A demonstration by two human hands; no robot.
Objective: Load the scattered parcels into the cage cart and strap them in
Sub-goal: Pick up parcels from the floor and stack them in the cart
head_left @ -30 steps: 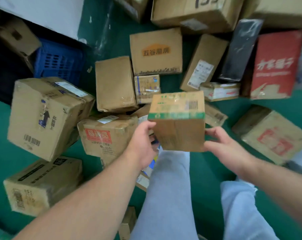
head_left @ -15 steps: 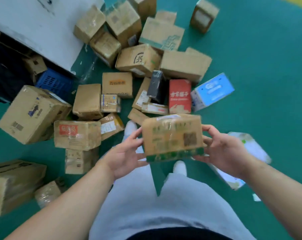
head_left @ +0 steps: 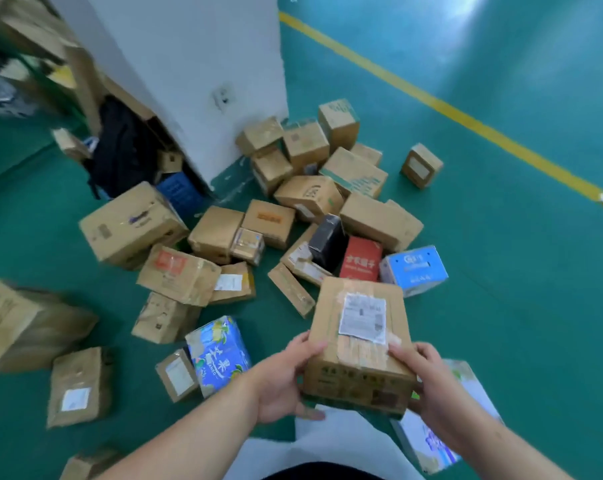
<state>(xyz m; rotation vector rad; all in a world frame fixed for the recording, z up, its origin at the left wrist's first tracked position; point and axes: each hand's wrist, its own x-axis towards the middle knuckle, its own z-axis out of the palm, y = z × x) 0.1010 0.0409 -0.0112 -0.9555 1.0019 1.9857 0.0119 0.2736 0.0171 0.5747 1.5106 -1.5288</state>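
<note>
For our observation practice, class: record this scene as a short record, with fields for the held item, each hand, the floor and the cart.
held item: box, white label on top
left hand: grips the box's left side
right hand: grips the box's right side
floor: green, yellow line, many parcels scattered
cart: not in view

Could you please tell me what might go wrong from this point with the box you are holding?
1. The left hand and right hand grip the taped box only at its near end, so it might tip forward and drop.
2. The blue fruit-print box and the white parcel lie close by the legs; a step away could mean a trip or a crushed parcel.
</note>
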